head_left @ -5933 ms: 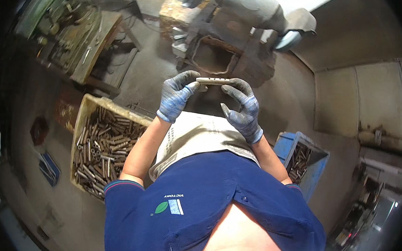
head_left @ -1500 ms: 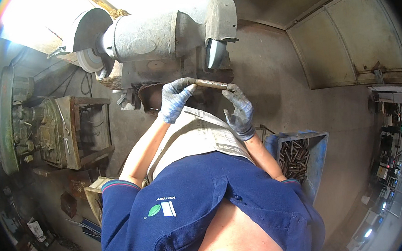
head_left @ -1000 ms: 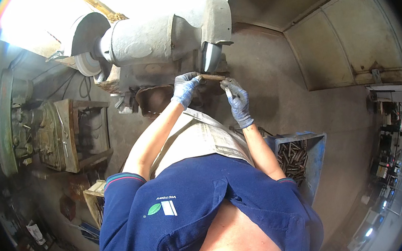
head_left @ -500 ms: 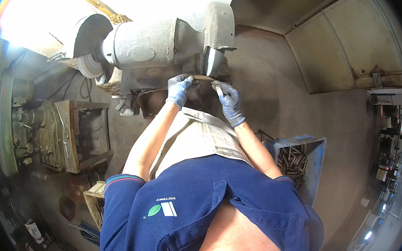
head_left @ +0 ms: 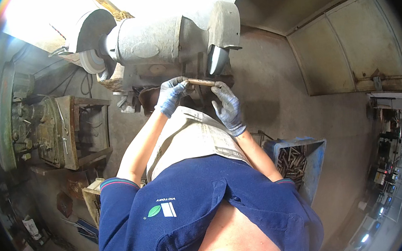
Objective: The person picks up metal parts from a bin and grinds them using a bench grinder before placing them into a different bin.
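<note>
Both gloved hands gripped a short metal bar (head_left: 201,82) by its ends, the left hand (head_left: 171,95) and right hand (head_left: 228,105) holding it level just below the grinder's wheel (head_left: 216,59). Whether bar and wheel touched was hard to tell. A blue crate (head_left: 308,164) of similar bars sat partly hidden behind the right arm.

The person wears a dark blue short-sleeved polo shirt (head_left: 202,205) with thin red and light stripes at the sleeve cuffs and a small green-and-white chest emblem. A pale, printed sheet-like apron (head_left: 192,138) covers the lap. The left hand (head_left: 171,95) and right hand (head_left: 228,107) each wear a grey-blue knitted work glove; forearms are bare.
</note>
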The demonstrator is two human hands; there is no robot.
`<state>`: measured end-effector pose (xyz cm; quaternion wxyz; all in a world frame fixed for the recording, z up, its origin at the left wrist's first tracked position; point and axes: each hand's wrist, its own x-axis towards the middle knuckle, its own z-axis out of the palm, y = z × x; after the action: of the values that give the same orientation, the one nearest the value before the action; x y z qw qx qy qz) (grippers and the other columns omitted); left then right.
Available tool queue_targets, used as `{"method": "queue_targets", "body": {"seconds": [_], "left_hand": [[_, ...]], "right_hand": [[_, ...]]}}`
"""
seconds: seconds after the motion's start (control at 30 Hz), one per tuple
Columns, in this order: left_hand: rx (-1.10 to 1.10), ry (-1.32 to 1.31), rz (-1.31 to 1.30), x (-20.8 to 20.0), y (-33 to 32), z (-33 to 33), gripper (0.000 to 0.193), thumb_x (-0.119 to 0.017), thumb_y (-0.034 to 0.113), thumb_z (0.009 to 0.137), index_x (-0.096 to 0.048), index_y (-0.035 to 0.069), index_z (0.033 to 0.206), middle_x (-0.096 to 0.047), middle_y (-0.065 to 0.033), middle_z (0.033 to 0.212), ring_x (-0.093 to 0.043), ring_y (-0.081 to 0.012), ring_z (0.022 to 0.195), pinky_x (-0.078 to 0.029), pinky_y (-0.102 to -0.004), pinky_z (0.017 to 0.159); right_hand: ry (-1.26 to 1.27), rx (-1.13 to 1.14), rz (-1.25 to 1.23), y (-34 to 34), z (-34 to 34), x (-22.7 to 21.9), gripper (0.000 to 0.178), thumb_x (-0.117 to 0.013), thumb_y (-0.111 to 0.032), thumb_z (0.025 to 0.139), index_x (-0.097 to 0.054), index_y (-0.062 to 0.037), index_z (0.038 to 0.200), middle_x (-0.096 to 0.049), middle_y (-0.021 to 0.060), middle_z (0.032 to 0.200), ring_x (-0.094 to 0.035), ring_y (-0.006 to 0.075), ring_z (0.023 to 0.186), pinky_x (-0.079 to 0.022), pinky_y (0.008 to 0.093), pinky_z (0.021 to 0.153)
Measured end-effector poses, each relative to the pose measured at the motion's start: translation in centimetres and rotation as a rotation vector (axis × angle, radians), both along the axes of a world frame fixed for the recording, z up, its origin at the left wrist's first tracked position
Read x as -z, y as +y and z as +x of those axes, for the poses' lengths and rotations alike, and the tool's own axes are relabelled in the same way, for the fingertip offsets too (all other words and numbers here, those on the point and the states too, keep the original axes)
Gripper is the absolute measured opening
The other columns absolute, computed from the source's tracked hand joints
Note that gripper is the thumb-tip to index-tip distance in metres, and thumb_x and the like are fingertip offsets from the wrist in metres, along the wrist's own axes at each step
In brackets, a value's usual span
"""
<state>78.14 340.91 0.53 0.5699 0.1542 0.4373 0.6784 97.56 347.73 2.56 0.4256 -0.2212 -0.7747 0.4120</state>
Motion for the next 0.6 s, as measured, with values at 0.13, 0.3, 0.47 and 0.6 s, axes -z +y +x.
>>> {"method": "queue_targets", "body": {"seconds": [0.13, 0.3, 0.47, 0.6], "left_hand": [[0.039, -0.058, -0.023, -2.2, -0.2, 0.2, 0.020, -0.064, 0.017, 0.084, -0.060, -0.003, 0.083, -0.061, -0.0057, 0.065, -0.061, -0.0130, 0.060, -0.053, -0.0264, 0.058], [0.001, 0.151, -0.122, -2.3, 0.8, 1.1, 0.012, -0.066, 0.013, 0.082, -0.062, 0.003, 0.076, -0.058, 0.0005, 0.063, -0.049, -0.0050, 0.052, -0.040, -0.0180, 0.051], [0.018, 0.383, -0.014, -2.1, 0.6, 2.1, 0.011, -0.066, 0.010, 0.081, -0.065, 0.000, 0.084, -0.063, -0.0012, 0.072, -0.053, -0.0051, 0.063, -0.043, -0.0210, 0.057], [0.031, 0.504, -0.035, -1.7, 0.8, 2.6, 0.012, -0.064, 0.008, 0.082, -0.064, -0.001, 0.089, -0.063, -0.0004, 0.075, -0.052, -0.0043, 0.066, -0.044, -0.0204, 0.060]], "right_hand": [[-0.080, -0.041, 0.158, -0.7, 1.2, -2.4, 0.041, -0.070, -0.018, 0.073, -0.061, -0.0021, 0.110, -0.056, 0.0192, 0.115, -0.055, 0.0331, 0.109, -0.044, 0.0378, 0.092], [-0.091, -0.024, 0.187, -0.5, 1.9, -2.6, 0.039, -0.068, -0.017, 0.075, -0.061, -0.0012, 0.110, -0.056, 0.0190, 0.115, -0.056, 0.0331, 0.107, -0.045, 0.0378, 0.091], [0.010, 0.020, -0.159, -0.1, 2.1, 0.1, 0.027, -0.054, 0.000, 0.083, -0.060, 0.0016, 0.109, -0.052, 0.0158, 0.120, -0.057, 0.0257, 0.105, -0.047, 0.0345, 0.090], [0.130, 0.066, -0.387, -0.1, 2.4, 1.9, 0.026, -0.062, 0.002, 0.078, -0.065, -0.0008, 0.103, -0.059, 0.0132, 0.113, -0.054, 0.0228, 0.110, -0.043, 0.0301, 0.091]]}}
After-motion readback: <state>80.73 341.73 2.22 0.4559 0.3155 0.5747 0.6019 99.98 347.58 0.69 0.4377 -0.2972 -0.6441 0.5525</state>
